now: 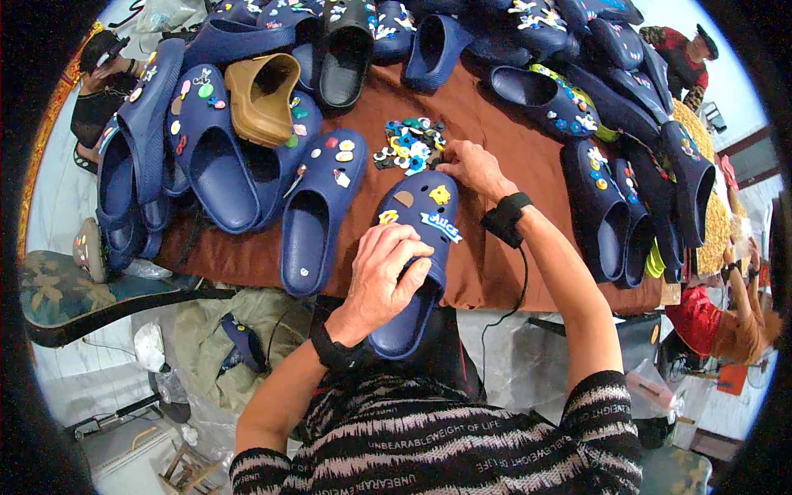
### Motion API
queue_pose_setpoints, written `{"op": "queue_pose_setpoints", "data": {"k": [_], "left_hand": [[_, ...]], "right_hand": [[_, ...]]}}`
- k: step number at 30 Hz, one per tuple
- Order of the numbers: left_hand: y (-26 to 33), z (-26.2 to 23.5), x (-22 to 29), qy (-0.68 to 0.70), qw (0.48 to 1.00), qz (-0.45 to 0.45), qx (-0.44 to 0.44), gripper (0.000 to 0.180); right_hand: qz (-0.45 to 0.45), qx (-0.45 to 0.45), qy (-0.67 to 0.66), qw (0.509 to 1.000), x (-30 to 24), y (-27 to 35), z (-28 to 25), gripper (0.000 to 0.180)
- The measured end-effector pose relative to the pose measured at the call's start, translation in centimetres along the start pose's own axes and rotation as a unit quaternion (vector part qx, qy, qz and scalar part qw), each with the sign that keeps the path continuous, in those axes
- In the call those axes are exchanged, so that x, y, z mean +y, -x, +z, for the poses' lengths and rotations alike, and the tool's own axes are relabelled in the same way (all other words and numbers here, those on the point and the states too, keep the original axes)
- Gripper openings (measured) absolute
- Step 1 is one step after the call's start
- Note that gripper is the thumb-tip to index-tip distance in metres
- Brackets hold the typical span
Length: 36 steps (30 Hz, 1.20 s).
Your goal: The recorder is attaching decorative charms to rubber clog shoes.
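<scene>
My left hand (381, 276) is closed around the side and strap area of a navy blue clog (403, 328) at the table's front edge, its toe pointing away from me. Its upper carries a yellow figure charm (440, 195), a brown half-round charm (403, 198), a flower-like charm and a blue-and-white banner charm (441, 226). Beyond the toe lies a heap of small colourful shoe charms (410, 142). At the right edge of that heap, my right hand (478, 169) has its fingers drawn together; whatever is between the fingertips is hidden.
Another decorated navy clog (309, 243) lies to the left, near a tan clog (262, 95) on a pile of navy ones. A black clog (345, 58) and more clogs line the back and right of the brown-covered table (495, 280). Other people sit at both sides.
</scene>
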<state>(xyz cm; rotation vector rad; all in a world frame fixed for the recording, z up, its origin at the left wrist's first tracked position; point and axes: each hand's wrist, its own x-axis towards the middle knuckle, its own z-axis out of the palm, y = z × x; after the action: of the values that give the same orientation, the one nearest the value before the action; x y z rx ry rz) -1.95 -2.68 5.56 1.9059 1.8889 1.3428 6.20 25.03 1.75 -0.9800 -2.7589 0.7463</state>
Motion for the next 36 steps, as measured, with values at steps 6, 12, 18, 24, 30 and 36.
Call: {"op": "queue_pose_setpoints", "data": {"k": [6, 12, 18, 24, 30, 36], "left_hand": [[0.2, 0.0, -0.3, 0.003, 1.000, 0.003, 0.009, 0.024], [0.2, 0.1, -0.3, 0.014, 1.000, -0.003, 0.011, 0.027], [0.2, 0.2, -0.3, 0.016, 1.000, -0.004, 0.013, 0.028], [0.2, 0.2, -0.2, 0.017, 1.000, -0.007, 0.015, 0.029], [0.3, 0.2, -0.3, 0.018, 1.000, -0.006, 0.017, 0.028], [0.2, 0.2, -0.3, 0.016, 1.000, -0.004, 0.021, 0.027]], "right_hand": [[-0.032, 0.000, -0.028, 0.999, 0.7, -0.7, 0.6, 0.024], [-0.005, -0.044, -0.316, 0.948, 0.8, -0.6, 0.1, 0.015], [0.020, -0.039, -0.352, 0.935, 0.2, -0.4, 0.2, 0.011], [0.030, -0.053, -0.398, 0.915, 0.0, -0.4, 0.2, 0.012], [0.058, -0.071, -0.455, 0.886, 0.0, 0.0, 0.1, 0.016], [0.053, -0.083, -0.489, 0.867, 0.6, 0.1, 0.1, 0.022]]}}
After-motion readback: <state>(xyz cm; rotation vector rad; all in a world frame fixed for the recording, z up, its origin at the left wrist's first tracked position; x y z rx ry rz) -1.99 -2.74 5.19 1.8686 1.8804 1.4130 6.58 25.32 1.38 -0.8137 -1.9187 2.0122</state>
